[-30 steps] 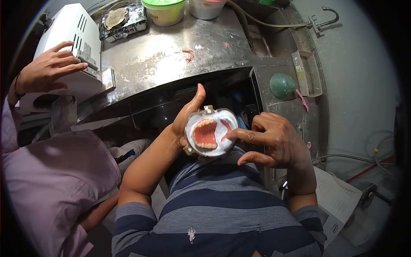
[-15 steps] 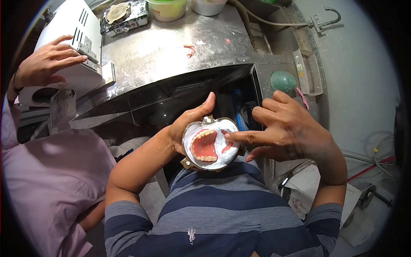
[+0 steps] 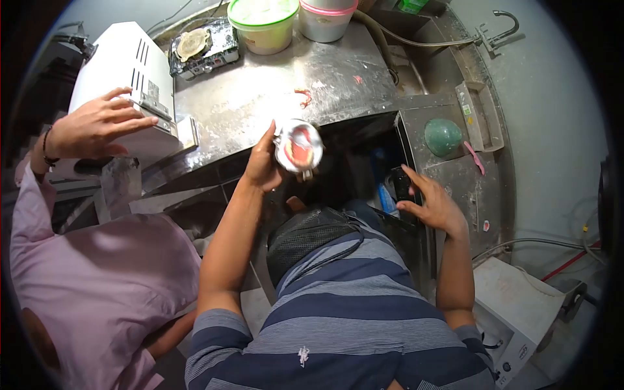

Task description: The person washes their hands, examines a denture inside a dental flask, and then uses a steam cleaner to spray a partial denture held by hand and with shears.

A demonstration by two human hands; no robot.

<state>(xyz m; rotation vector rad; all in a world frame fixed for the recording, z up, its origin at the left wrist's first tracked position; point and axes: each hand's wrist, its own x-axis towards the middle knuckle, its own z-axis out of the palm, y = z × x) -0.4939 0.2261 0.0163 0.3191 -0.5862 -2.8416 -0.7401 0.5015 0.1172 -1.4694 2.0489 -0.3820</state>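
A round metal flask (image 3: 315, 144) filled with white plaster, with a pink denture set in it, is in my left hand (image 3: 263, 162), above the front edge of the metal worktop. My fingers wrap its left side, thumb up. The denture (image 3: 299, 155) shows cream teeth along its lower edge. My right hand (image 3: 434, 203) is off to the right, apart from the flask, with thumb and fingers spread and nothing between them. It hangs near the dark opening under the worktop.
A co-worker's hand (image 3: 97, 127) rests by a white machine (image 3: 117, 71) at left. Tubs (image 3: 263, 39) and a plaster-stained device (image 3: 205, 49) stand at the back of the worktop (image 3: 234, 97). A green bowl (image 3: 443, 136), a pink tool (image 3: 474, 158) and a tray (image 3: 480, 117) lie at right.
My left hand has carried the flask forward and slightly left, and the flask has turned. My right index finger has left the plaster; that hand has moved down and its fingers have spread.
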